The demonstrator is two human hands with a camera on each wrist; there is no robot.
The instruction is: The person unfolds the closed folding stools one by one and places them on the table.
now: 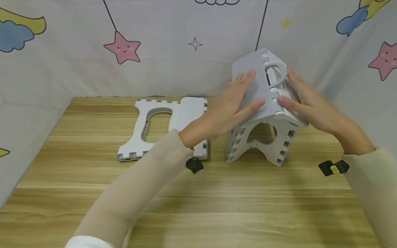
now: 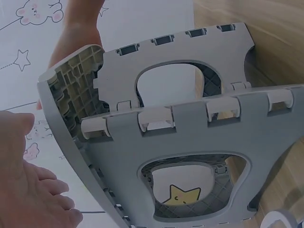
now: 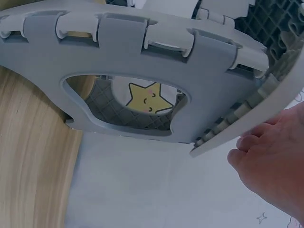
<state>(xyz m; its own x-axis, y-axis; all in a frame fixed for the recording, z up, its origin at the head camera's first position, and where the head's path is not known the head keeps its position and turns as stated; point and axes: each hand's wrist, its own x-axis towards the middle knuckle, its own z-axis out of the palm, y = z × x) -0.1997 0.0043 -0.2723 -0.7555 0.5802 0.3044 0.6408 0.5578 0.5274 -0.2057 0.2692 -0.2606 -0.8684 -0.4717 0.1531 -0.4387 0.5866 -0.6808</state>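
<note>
Stool (image 1: 269, 108), half-folded, left hand (image 1: 225, 109), right hand (image 1: 316, 108) atop

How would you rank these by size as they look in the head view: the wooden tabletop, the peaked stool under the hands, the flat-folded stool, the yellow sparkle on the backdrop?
1. Wooden tabletop
2. Peaked stool
3. Flat-folded stool, partly hidden
4. Yellow sparkle

Head view bright, evenly lit; soft shadows on the table (image 1: 247, 209) below the fingers (image 1: 249, 76); left hand (image 1: 222, 106) slightly blurred. Both wrist views dimmer, bluish-grey; the stool (image 2: 190, 137) beside the fingers dark inside.
</note>
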